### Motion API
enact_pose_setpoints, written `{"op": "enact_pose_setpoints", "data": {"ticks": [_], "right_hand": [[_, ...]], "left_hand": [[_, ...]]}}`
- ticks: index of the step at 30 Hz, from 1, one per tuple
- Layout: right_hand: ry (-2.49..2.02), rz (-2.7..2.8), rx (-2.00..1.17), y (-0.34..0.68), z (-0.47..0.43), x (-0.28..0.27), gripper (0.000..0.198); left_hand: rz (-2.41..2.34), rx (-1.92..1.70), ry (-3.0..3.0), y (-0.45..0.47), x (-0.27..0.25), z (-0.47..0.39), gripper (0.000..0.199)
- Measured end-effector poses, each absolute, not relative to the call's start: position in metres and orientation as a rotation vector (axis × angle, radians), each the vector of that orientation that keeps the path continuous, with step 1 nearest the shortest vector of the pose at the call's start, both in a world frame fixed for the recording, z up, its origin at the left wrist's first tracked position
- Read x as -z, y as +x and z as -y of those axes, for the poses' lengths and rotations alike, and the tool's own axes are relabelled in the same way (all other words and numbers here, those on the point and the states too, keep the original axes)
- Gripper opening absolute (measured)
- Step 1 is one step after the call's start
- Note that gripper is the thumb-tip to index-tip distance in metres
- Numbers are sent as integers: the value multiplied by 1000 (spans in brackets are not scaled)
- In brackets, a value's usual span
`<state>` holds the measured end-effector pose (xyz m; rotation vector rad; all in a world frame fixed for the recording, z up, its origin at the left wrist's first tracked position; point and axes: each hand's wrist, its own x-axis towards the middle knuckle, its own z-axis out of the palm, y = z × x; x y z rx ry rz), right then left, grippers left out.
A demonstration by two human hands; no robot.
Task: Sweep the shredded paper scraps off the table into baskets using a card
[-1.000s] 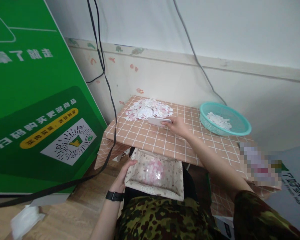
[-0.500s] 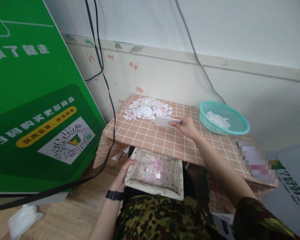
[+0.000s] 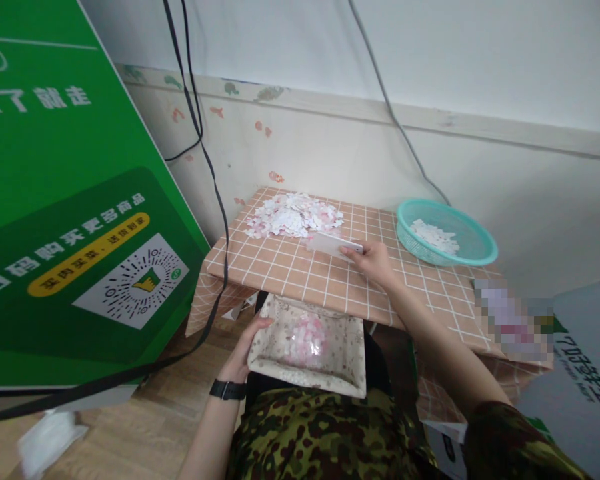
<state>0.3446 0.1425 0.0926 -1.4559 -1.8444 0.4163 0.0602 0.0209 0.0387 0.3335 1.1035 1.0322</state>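
Note:
My left hand (image 3: 249, 343) grips the left rim of a speckled, cream rectangular tray (image 3: 275, 373) held over my lap, below the table's front edge. Inside the tray lies a small heap of pink and white pieces (image 3: 307, 339). My right hand (image 3: 371, 259) is closed on the right end of a flat white card (image 3: 333, 245) above the tabletop. The card's far end is beside a large pile of white and pinkish paper-like scraps (image 3: 293, 217). A few pinkish scraps show along the card's left edge.
A turquoise plastic basket (image 3: 475, 252) with white pieces in it stands at the right rear of the checked-cloth table (image 3: 290, 270). Black cables (image 3: 220, 193) hang at the left, before a green panel (image 3: 115, 160). The wall closes off the back.
My right hand and the card's near end have come slightly toward me, so the card slants more. More pinkish scraps show beside it. The tray in my left hand is nearly unmoved.

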Motion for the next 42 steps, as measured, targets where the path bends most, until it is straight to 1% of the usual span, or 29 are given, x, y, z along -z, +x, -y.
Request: {"op": "enact_pose_setpoints", "data": {"ticks": [6, 10, 15, 20, 23, 27, 31, 33, 42], "right_hand": [[-1448, 1794, -540, 347, -138, -90, 44], [-1409, 1729, -552, 346, -139, -88, 43], [-1382, 1795, -610, 337, -142, -84, 41], [-1290, 1784, -605, 325, -150, -81, 40], [-1245, 1813, -600, 316, -157, -80, 36], [-1190, 1900, -638, 311, -161, -80, 32], [-1254, 1882, -604, 313, -159, -75, 37], [-1275, 1864, -583, 314, -158, -73, 38], [-1188, 1921, -621, 310, -163, -79, 31]], "left_hand": [[-1107, -1033, 332, 62, -43, -23, 35], [-1110, -1050, 340, 63, -48, -22, 36], [-1073, -1088, 386, 65, -49, -18, 37], [-1069, -1052, 352, 60, -33, -21, 41], [-1070, -982, 318, 53, -16, -22, 37], [-1069, -1002, 305, 47, 0, -22, 34], [-1045, -991, 302, 43, 4, -20, 39], [-1036, -969, 287, 42, 4, -20, 38], [-1018, -929, 252, 40, 10, -23, 31]]}}
